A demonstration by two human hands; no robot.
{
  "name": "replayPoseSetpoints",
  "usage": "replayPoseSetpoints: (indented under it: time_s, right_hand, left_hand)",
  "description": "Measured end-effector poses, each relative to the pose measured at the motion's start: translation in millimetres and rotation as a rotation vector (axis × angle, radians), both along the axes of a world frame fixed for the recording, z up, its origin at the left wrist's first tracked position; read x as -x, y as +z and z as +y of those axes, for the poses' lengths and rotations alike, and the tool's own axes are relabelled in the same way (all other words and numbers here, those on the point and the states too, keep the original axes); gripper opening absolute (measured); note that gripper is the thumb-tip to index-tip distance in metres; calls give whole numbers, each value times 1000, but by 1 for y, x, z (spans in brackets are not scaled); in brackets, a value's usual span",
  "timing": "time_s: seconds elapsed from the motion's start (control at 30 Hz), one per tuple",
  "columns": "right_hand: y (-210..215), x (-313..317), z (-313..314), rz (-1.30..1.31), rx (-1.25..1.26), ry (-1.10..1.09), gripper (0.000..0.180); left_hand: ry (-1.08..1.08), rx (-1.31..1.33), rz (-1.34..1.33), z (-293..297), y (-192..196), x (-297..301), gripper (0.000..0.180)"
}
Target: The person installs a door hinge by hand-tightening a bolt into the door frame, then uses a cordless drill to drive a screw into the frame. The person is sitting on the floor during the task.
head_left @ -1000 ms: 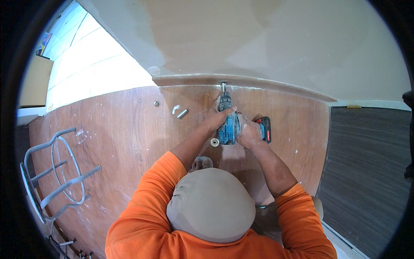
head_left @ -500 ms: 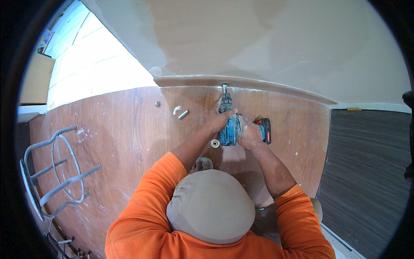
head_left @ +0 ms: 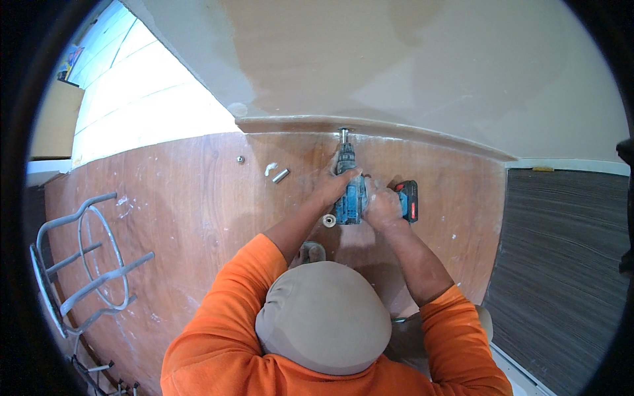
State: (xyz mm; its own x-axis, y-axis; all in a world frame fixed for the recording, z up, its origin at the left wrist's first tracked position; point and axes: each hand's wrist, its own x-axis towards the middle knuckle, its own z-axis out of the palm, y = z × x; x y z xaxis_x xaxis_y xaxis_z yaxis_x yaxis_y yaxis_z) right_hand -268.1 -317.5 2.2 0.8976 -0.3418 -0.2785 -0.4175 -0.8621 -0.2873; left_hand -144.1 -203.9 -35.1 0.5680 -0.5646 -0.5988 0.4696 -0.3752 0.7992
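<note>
My right hand [head_left: 384,204] is wrapped around the handle of a blue and black cordless drill [head_left: 351,201], whose black and red battery [head_left: 409,200] sticks out to the right. Across the drill's front part, my left hand [head_left: 335,185] grips the body just behind the chuck. A shiny metal bit [head_left: 344,136] runs from the chuck to the brown baseboard [head_left: 290,125] at the foot of the wall; its tip is hidden there. Close to the drill's back end lies a pale ring-shaped piece [head_left: 329,220].
Left of my hands, a short metal tube [head_left: 281,175], a white scrap [head_left: 271,169] and a small round metal piece [head_left: 240,159] lie on the wood-look floor [head_left: 198,198]. A grey tubular metal frame [head_left: 92,284] stands at far left. A dark panel [head_left: 561,264] lies at right.
The drill's battery end has tilted slightly and shifted a little to the right. Both hands keep their hold, and the bit stays at the baseboard.
</note>
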Motion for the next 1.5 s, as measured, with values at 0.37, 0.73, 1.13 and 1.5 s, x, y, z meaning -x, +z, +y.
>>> replayPoseSetpoints:
  time_s: [0.37,0.73,1.13,1.5]
  right_hand:
    - [-2,5,0,-28,-53,7,41]
    - [2,2,-4,-1,-42,13,46]
    - [-1,4,-12,12,-85,0,50]
    - [-2,1,-5,12,-44,-14,41]
  left_hand:
    - [26,11,-77,-5,-3,4,54]
    - [33,54,-31,-10,-19,2,49]
    - [41,16,-11,-17,-7,3,81]
    - [6,-73,-204,-15,3,0,98]
